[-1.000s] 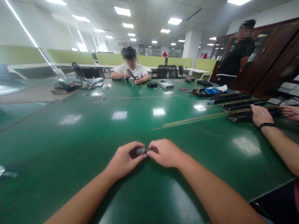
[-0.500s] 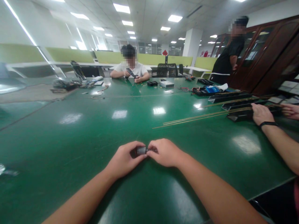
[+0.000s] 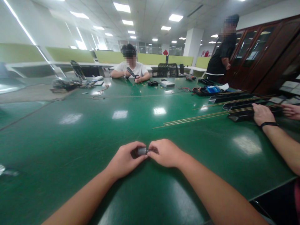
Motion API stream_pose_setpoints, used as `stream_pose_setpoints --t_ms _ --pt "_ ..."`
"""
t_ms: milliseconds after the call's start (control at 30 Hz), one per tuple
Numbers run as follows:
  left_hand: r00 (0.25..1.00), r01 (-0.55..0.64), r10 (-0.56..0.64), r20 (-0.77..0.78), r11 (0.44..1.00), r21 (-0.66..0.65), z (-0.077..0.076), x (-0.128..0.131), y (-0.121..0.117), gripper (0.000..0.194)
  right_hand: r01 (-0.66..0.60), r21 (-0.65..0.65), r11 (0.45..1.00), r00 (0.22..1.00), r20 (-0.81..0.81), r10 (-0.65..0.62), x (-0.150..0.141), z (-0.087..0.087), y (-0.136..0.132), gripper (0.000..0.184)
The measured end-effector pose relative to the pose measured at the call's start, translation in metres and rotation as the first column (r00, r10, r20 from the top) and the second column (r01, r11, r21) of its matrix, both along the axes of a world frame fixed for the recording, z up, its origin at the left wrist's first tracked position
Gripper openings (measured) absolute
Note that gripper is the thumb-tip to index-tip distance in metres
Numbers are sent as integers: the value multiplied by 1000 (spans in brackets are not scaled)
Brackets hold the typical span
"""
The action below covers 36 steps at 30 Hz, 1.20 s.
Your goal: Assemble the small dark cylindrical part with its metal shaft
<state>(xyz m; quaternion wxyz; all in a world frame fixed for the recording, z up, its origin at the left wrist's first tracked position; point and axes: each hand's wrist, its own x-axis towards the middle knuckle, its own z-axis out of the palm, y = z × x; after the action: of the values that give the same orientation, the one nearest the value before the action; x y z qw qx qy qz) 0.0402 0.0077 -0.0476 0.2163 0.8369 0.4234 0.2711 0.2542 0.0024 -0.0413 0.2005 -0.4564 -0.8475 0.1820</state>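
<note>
A small motor (image 3: pixel 142 151), a short silver-grey cylinder, lies sideways between my two hands, just above or on the green table (image 3: pixel 98 187). My left hand (image 3: pixel 125 159) is closed around it, with the thumb below and the fingers above. From the other side, my right hand (image 3: pixel 165 153) pinches a thin dark part at the motor's right end. The fingers cover most of that part, so its shape cannot be made out. Both sets of fingertips nearly meet.
Long thin brass-coloured rods (image 3: pixel 187 121) rest on black channel pieces (image 3: pixel 241 115) to the right, where a co-worker's hand (image 3: pixel 263 114) with a dark wristband lies. Across the table another person (image 3: pixel 131 67) holds a tool. A blue item (image 3: pixel 212 89) and a white box (image 3: pixel 167 84) stand farther back.
My hands and the motor have stayed in place. The standing person at the back right has shifted left.
</note>
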Motion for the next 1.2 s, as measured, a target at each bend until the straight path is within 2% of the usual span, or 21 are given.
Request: stream_pose_setpoints --t_ms 200,567,833,1067,1200 --pt "997 42 -46 -65 998 -53 -1 1 2 22 -8 -19 1000 998 63 9 0 1 -1 19" --pt "998 10 -14 -66 997 -71 1 0 1 23 2 9 1000 999 54 -3 0 0 2 21" --pt "998 -67 67 -18 998 13 -2 -4 6 31 46 64 997 999 9 -46 6 2 5 20" --pt "999 -23 26 -30 994 110 -3 -8 8 32 67 48 997 998 -25 -66 9 5 4 18" --pt "997 -72 77 -32 990 117 -2 -10 12 32 120 38 992 993 -17 -119 10 7 4 19"
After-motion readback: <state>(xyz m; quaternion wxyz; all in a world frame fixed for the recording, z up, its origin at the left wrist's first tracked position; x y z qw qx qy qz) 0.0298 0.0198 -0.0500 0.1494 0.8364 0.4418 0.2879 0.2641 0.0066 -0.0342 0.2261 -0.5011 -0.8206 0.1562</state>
